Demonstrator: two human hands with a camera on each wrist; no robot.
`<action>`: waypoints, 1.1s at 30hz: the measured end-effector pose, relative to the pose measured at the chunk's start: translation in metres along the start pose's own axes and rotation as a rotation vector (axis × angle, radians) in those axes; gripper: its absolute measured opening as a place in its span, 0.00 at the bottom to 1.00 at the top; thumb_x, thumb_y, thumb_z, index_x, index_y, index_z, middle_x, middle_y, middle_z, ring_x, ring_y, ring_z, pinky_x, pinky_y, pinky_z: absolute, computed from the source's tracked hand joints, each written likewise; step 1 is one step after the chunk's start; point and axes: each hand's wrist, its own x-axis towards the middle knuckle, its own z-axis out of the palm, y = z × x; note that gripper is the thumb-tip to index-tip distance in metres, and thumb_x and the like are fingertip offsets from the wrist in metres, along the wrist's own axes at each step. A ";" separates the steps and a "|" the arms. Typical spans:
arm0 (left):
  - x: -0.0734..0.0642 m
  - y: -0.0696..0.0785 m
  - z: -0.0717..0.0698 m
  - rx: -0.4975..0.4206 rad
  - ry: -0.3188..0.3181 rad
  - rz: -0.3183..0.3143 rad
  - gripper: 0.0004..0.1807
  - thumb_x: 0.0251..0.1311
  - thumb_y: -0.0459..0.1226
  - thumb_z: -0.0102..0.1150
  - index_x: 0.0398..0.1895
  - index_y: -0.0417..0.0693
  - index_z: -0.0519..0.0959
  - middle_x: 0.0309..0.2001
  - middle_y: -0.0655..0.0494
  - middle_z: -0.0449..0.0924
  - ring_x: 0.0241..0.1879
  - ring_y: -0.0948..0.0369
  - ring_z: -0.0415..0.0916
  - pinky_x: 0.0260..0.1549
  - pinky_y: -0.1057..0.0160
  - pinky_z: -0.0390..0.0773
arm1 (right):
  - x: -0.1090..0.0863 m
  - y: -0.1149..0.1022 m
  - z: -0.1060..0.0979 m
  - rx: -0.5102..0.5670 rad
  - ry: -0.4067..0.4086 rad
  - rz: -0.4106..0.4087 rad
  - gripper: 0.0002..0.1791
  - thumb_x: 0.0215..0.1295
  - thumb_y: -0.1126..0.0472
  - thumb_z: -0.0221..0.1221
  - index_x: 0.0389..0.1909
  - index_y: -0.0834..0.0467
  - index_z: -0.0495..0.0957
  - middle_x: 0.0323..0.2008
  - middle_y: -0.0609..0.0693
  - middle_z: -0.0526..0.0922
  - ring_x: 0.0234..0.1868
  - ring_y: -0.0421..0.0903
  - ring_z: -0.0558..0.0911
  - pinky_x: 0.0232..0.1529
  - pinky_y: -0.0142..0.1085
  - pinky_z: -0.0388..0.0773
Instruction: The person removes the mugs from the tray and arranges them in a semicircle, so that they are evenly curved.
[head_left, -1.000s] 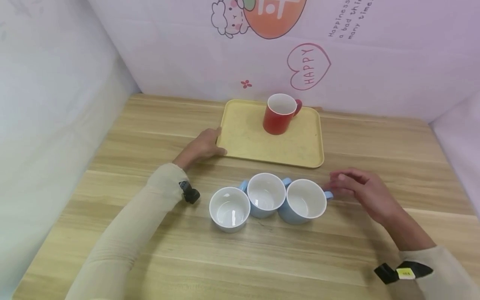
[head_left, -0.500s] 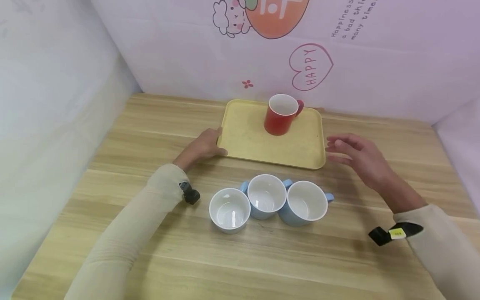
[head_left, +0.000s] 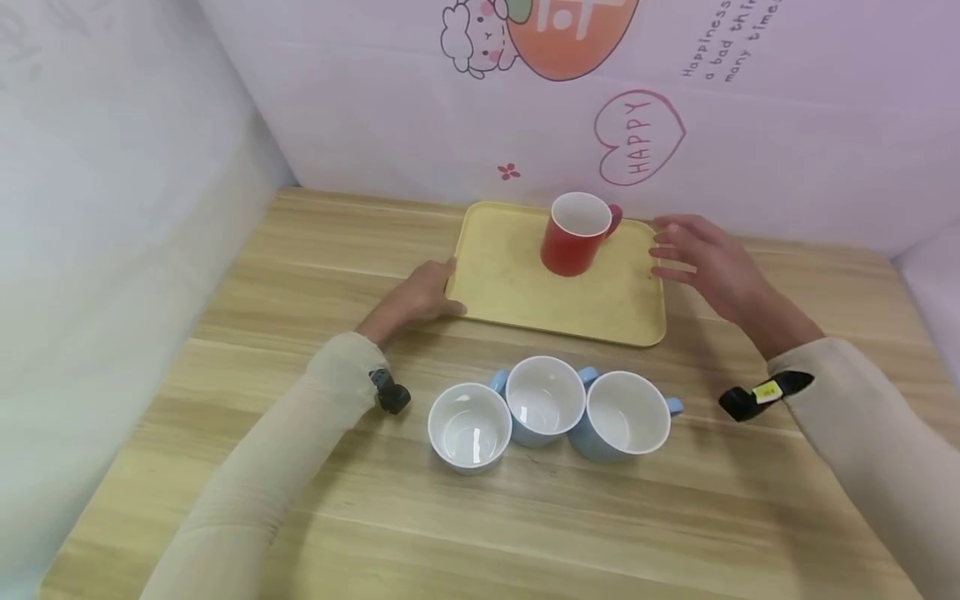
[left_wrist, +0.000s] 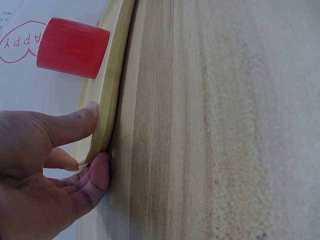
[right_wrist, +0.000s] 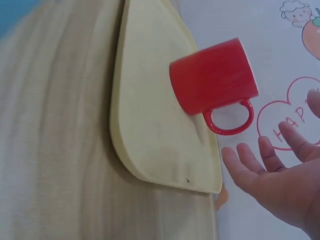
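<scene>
A yellow tray (head_left: 502, 292) lies at the back of the table and carries an upright red mug (head_left: 567, 250) with a white inside. At the tray's left end my left hand (head_left: 416, 293) grips the near corner; the left wrist view shows its thumb (left_wrist: 82, 122) on the rim and fingertips curled under the edge. My right hand (head_left: 712, 262) hovers by the tray's right end, fingers spread and holding nothing. In the right wrist view the mug's handle (right_wrist: 231, 131) points towards those fingers.
Three light blue mugs with white insides stand in a row in front of the tray: a left one (head_left: 470, 429), a middle one (head_left: 545, 397) and a right one (head_left: 628, 414). A printed white cloth (head_left: 375, 100) rises behind the wooden table (head_left: 480, 533).
My right hand has moved from beside the right blue mug's handle to the tray's far right end. The left hand keeps its place at the tray's corner. The view shifts slightly.
</scene>
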 end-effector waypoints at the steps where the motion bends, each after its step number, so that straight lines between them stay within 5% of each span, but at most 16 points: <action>1: -0.001 0.000 0.000 -0.005 0.004 0.004 0.51 0.58 0.35 0.70 0.77 0.31 0.48 0.70 0.30 0.61 0.64 0.45 0.66 0.69 0.54 0.60 | 0.004 -0.001 0.000 -0.001 -0.001 0.006 0.23 0.75 0.52 0.54 0.64 0.58 0.69 0.56 0.52 0.69 0.55 0.46 0.75 0.49 0.32 0.80; 9: -0.007 -0.001 -0.001 -0.010 0.023 0.024 0.49 0.57 0.34 0.71 0.76 0.30 0.52 0.57 0.30 0.73 0.50 0.46 0.71 0.61 0.51 0.69 | 0.036 0.006 0.003 -0.070 0.008 0.105 0.30 0.77 0.49 0.51 0.73 0.57 0.60 0.62 0.55 0.64 0.66 0.58 0.66 0.64 0.46 0.69; 13: -0.009 0.001 0.001 -0.008 0.012 0.010 0.51 0.57 0.34 0.71 0.77 0.30 0.50 0.64 0.28 0.68 0.56 0.45 0.70 0.65 0.52 0.65 | 0.047 0.012 0.005 -0.072 0.022 0.132 0.32 0.78 0.49 0.48 0.76 0.58 0.55 0.65 0.59 0.61 0.68 0.61 0.64 0.64 0.50 0.66; 23: -0.010 -0.002 0.005 -0.002 0.004 0.003 0.51 0.57 0.34 0.70 0.77 0.30 0.48 0.68 0.27 0.62 0.65 0.42 0.65 0.69 0.51 0.60 | 0.069 0.023 0.008 0.282 -0.012 0.141 0.25 0.77 0.56 0.53 0.68 0.61 0.61 0.57 0.53 0.71 0.52 0.49 0.81 0.64 0.48 0.66; 33: -0.005 0.002 0.001 0.008 0.010 0.025 0.52 0.56 0.35 0.71 0.77 0.30 0.48 0.67 0.25 0.63 0.63 0.41 0.67 0.68 0.50 0.61 | 0.087 0.035 0.010 0.163 -0.049 -0.012 0.16 0.76 0.63 0.53 0.61 0.58 0.74 0.50 0.48 0.80 0.48 0.44 0.81 0.55 0.40 0.78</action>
